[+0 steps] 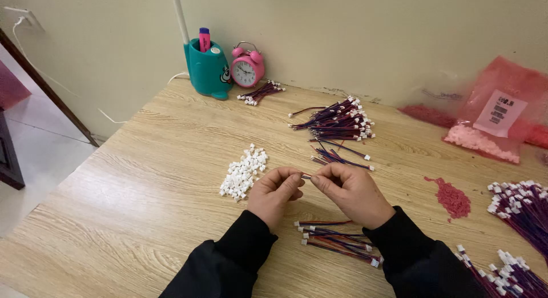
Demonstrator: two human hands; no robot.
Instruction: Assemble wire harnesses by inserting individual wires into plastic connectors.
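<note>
1. Your left hand and right hand meet, both pinching one thin wire lead above the desk.
2. Pink bag with white rectangular label lies far right, against the wall.

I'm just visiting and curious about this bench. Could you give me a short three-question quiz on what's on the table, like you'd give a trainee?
1. True or false: both hands pinch one thin wire between them.
2. What lies just beside the left hand: A) a pile of small white plugs, B) a pink clock, C) a red bag?
3. What colour is the pen holder?

Key
1. True: the left hand and right hand meet on the wire.
2. A, the white plugs.
3. Teal; the pen holder stands by the pink clock.
</note>
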